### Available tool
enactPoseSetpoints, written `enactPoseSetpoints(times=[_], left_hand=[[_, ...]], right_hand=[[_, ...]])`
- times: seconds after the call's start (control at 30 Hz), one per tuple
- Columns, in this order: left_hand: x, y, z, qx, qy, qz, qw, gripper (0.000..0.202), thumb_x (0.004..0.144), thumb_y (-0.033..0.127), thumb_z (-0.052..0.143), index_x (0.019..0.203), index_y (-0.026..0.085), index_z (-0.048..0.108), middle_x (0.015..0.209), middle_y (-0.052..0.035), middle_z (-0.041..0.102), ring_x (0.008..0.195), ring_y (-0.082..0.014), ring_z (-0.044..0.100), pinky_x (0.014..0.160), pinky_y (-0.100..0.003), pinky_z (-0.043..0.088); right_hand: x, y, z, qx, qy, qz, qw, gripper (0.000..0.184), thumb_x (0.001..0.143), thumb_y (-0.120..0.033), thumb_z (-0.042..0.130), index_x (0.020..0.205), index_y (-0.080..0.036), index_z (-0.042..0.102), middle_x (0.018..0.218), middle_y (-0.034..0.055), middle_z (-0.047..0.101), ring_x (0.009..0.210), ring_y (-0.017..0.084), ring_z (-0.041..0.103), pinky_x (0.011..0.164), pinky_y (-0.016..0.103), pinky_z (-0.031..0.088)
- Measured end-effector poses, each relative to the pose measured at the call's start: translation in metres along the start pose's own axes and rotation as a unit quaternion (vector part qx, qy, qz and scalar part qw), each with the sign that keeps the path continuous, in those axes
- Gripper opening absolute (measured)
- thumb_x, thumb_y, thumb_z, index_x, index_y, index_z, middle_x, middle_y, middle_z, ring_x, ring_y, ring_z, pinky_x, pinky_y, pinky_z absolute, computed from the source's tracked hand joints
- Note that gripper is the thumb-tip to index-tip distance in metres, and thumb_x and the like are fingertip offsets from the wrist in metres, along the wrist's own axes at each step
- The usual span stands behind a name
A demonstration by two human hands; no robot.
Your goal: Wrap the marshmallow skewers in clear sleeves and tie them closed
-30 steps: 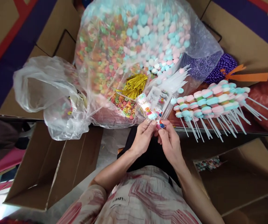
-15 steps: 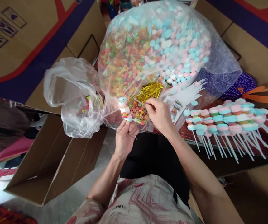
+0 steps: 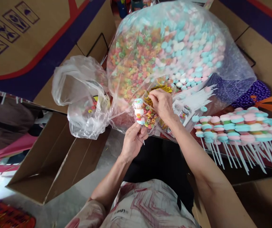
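My left hand is closed around the stick of a candy skewer, which stands upright in a clear printed wrapper with stacked pastel candies inside. My right hand hovers just right of the skewer's top, thumb and forefinger pinched on what looks like a thin gold twist tie. Behind those fingers lies a bunch of gold twist ties, partly covered by the hand. Loose ring candies show between the two hands.
A large clear bag holds ring candies and pastel discs. Finished-looking candy skewers are stacked at the right, beside white sticks and purple beads. A crumpled plastic bag sits left, above an open cardboard box.
The view has shifted, so the scene sits further right. My right hand has moved up and left over the gold ties, closer to the skewer. My left hand still holds the skewer.
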State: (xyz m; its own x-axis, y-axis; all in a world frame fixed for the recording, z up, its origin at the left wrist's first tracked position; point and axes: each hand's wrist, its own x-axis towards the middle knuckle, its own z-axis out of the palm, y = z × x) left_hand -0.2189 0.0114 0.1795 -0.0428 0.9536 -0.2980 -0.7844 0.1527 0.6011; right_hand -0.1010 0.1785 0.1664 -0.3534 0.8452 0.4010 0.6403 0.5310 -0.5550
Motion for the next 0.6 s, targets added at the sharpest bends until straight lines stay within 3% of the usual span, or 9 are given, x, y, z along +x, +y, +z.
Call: enactPoseSetpoints(times=[0.17,0.37,0.5,0.6], left_hand=[[0.003,-0.003,0.005,-0.003,-0.004,0.034,0.999,0.034,0.081,0.034,0.093,0.091,0.016,0.066,0.067,0.0055,0.047,0.060,-0.0060,0.033,0.057,-0.018,0.034],[0.011,-0.010,0.006,0.001,0.018,0.068,0.998,0.045,0.070,0.039,0.101,0.082,0.019,0.062,0.065,0.0052,0.056,0.059,-0.0063,0.042,0.057,-0.019,0.038],[0.016,-0.013,0.010,0.020,0.015,0.069,0.997,0.045,0.073,0.040,0.098,0.078,0.018,0.060,0.069,0.0034,0.059,0.056,-0.0051,0.040,0.055,-0.020,0.035],[0.019,-0.017,0.016,0.047,0.016,0.079,0.996,0.042,0.079,0.042,0.093,0.081,0.019,0.058,0.072,0.0031,0.060,0.054,-0.0044,0.035,0.053,-0.020,0.029]], right_hand=[[0.004,0.011,0.002,0.029,0.038,0.007,0.999,0.020,0.094,-0.018,0.053,0.089,-0.021,0.072,0.085,0.0061,0.071,0.082,0.023,0.064,0.080,0.035,0.049],[0.005,0.017,-0.004,0.097,0.101,0.072,0.987,0.035,0.093,-0.017,0.057,0.125,-0.021,0.072,0.092,0.0041,0.073,0.080,0.020,0.067,0.079,0.035,0.054],[-0.019,-0.002,-0.023,0.170,0.154,0.089,0.969,0.036,0.103,-0.029,0.054,0.137,-0.026,0.063,0.096,0.0037,0.070,0.080,0.019,0.068,0.072,0.035,0.057],[-0.056,-0.031,-0.035,0.247,0.164,0.141,0.945,0.023,0.102,-0.039,0.061,0.122,-0.029,0.065,0.086,0.0017,0.067,0.069,0.018,0.066,0.065,0.036,0.057]])
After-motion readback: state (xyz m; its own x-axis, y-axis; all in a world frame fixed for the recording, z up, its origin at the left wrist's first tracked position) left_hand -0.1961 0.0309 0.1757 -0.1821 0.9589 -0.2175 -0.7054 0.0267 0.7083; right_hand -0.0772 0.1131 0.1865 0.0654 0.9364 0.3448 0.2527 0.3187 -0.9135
